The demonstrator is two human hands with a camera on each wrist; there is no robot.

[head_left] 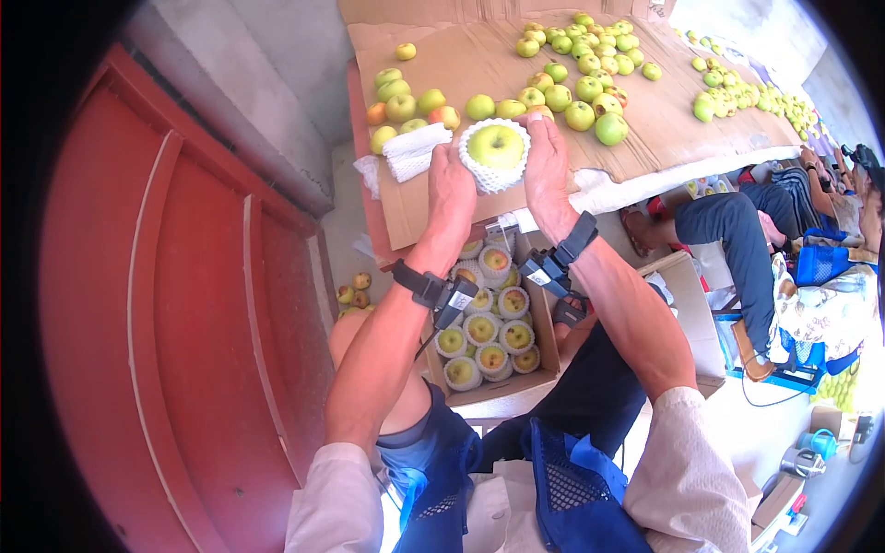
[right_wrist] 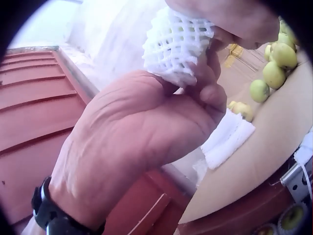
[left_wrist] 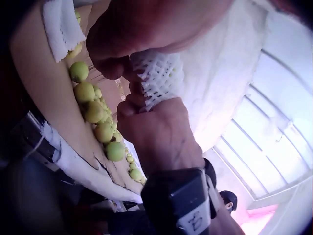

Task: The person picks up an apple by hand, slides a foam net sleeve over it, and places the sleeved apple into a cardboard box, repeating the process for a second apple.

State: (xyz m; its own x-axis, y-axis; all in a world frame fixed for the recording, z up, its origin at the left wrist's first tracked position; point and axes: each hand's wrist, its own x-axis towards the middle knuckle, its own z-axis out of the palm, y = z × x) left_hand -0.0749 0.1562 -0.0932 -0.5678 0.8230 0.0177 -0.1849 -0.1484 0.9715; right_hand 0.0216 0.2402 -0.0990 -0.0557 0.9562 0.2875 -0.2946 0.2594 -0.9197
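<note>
Here, the left hand [head_left: 452, 189] and right hand [head_left: 550, 177] curl round a green apple [head_left: 495, 146] in a white foam net [head_left: 496, 177], gripping it between them near the cardboard-covered tabletop [head_left: 678, 115], above an open box [head_left: 548, 343] of wrapped apples [head_left: 481, 329].

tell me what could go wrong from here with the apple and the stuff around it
The green apple in its foam net could slip from between the left hand and right hand and bruise. The white foam nets lie near the left hand and might get knocked off the cardboard. The loose apples there could roll if jolted.
</note>
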